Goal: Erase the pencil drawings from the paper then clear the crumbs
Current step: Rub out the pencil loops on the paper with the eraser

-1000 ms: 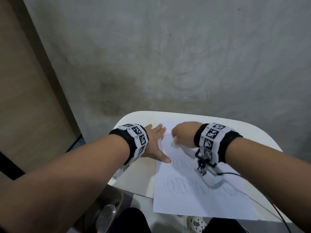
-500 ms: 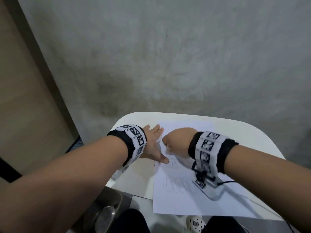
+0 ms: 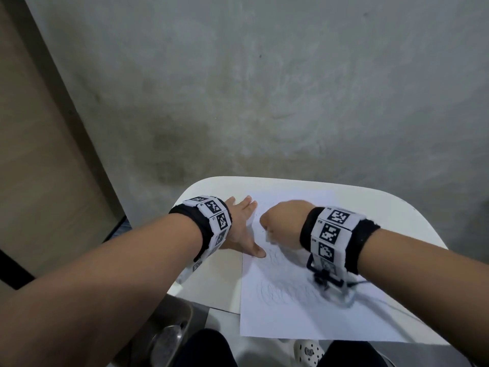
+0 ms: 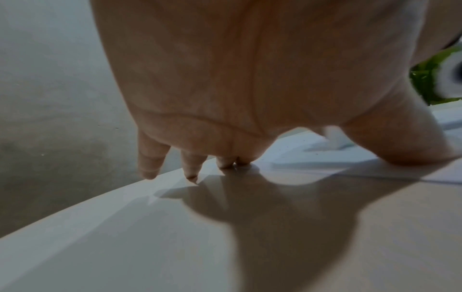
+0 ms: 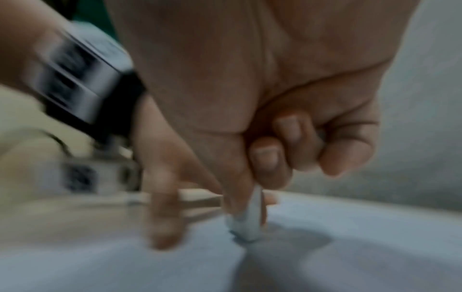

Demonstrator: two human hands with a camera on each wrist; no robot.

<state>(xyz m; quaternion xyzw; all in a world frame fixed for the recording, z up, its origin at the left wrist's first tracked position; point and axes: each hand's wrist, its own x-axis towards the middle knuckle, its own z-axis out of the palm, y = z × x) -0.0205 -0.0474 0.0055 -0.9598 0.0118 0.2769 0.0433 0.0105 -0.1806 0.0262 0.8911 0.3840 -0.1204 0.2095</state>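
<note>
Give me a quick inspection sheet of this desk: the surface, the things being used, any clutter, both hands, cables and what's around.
Surface: small white table with rounded corners.
Job's things: sheet of paper lying flat, faint pencil scribbles still on it; white eraser tip down on the paper.
Clutter: small dark specks on the paper, probably crumbs.
Hands: left hand spread flat, thumb pressing the paper's left edge; right hand pinches the eraser, blurred.
Cables: thin dark cable running from the right wrist unit across the paper.
Surroundings: grey concrete wall behind, beige panel at left.
</note>
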